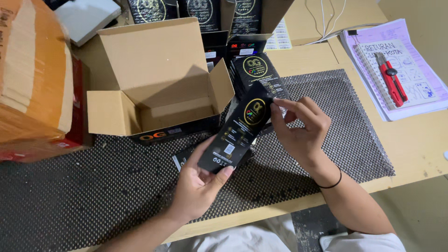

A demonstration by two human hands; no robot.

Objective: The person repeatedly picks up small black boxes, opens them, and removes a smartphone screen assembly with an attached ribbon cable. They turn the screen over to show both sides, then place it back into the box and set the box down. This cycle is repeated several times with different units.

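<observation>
Big taped carton [32, 79] left of the open box [154, 79]: cut off by frame edge. Behind the box, black packets' [196, 11] tops cropped. My left palm [198, 184] hidden under the pack [240, 128].

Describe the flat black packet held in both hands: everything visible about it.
The flat black packet is a slim, glossy rectangle, seemingly card, with a gold ring emblem near its top and small pale labels near its bottom. It is tilted diagonally above the dotted black mat. The left hand grips its lower end; the right hand pinches its upper edge. It sits just in front of the open cardboard box.
</observation>
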